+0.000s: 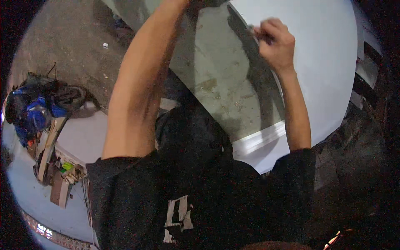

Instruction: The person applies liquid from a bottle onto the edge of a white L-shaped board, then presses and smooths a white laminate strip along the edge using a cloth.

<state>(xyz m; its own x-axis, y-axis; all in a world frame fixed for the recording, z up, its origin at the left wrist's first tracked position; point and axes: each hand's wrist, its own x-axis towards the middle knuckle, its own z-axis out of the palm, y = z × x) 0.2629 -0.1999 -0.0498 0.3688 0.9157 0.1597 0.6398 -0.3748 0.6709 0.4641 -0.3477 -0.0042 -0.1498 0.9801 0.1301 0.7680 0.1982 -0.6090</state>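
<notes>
My right hand (278, 45) is raised at the upper right, over the edge of a large smooth white panel (323, 71). Its fingers are curled in and smeared by motion. A small dark gap shows between thumb and fingers, and whatever they hold, if anything, cannot be made out. My left forearm (141, 71) reaches up to the top edge, where the hand passes out of view beside a dark shape. Between my arms lies a dull grey-green surface (221, 62) with stains, bordered below by a white ridged strip (258, 139).
On the left, a heap of black and blue bags or cloth (39, 108) lies by wooden strips (50, 148) and mixed scraps (73, 173). A pale board (81, 135) is next to them. Small white bits (105, 45) dot the brown floor (79, 50). Dark clutter stands beyond the panel.
</notes>
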